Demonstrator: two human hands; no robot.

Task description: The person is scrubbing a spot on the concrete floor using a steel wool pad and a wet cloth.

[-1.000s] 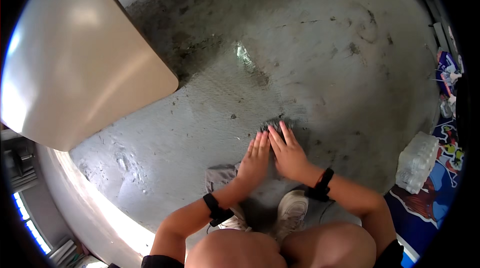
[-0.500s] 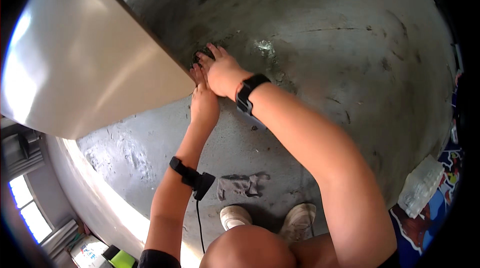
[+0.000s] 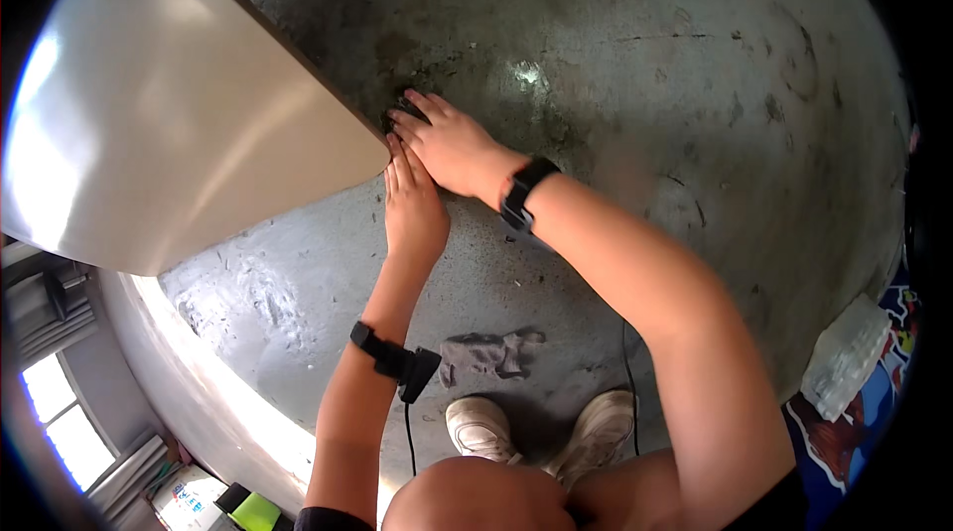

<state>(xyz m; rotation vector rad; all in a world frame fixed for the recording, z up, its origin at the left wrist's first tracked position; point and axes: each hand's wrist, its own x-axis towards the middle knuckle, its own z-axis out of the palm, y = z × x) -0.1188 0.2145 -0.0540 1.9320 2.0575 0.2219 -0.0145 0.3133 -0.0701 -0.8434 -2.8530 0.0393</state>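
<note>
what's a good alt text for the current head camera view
A person's right hand spreads over a dark clump on a stained grey floor, the left hand close beside it, near the corner of a beige tabletop. A crumpled grey cloth lies by the person's pale shoes.

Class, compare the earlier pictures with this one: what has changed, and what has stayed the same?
Since the first picture, the left hand and right hand have moved forward and leftward to the table corner, the dark wad going along. The cloth, partly hidden then, shows fully. Cloth and table stayed put.
</note>
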